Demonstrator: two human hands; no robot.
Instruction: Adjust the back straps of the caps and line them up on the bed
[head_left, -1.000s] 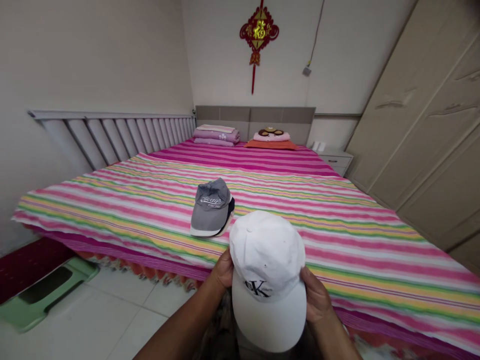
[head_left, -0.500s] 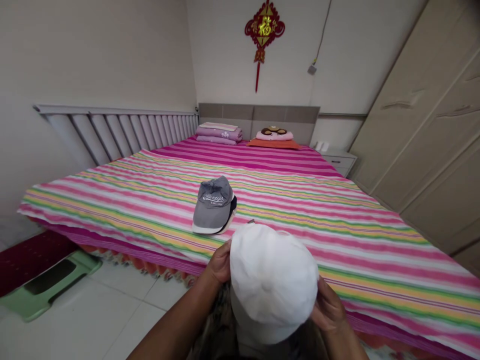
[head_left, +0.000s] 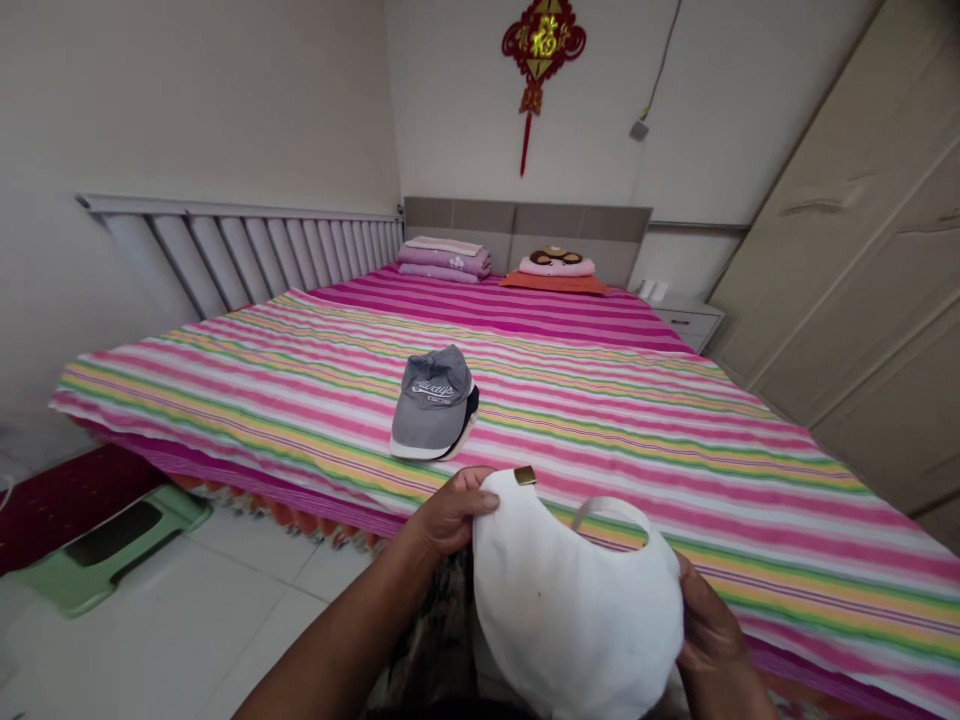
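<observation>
A white baseball cap (head_left: 574, 610) is held up between my hands at the near edge of the bed, its back opening and strap facing away from me. My left hand (head_left: 456, 510) pinches the cap's rear edge, thumb on top, beside a small brass-coloured buckle (head_left: 525, 476). At the cap's other side, my right hand (head_left: 707, 618) grips the fabric, its fingers partly hidden behind. Beyond my left hand, a grey cap (head_left: 433, 405) with white lettering lies on the striped sheet, stacked over a dark cap (head_left: 469, 410) that shows only along its right side.
The bed is spread with a striped sheet (head_left: 285, 385). Folded purple bedding (head_left: 446, 262) and a pink pillow (head_left: 556, 266) sit by the headboard (head_left: 480, 225). A green stool (head_left: 112, 550) stands on the tiled floor at left; a white nightstand (head_left: 690, 322) is at far right.
The white cap has tipped so its back opening, strap and buckle now show instead of its crown. Both hands moved with it, slightly to the right. The stacked caps stay on the bed.
</observation>
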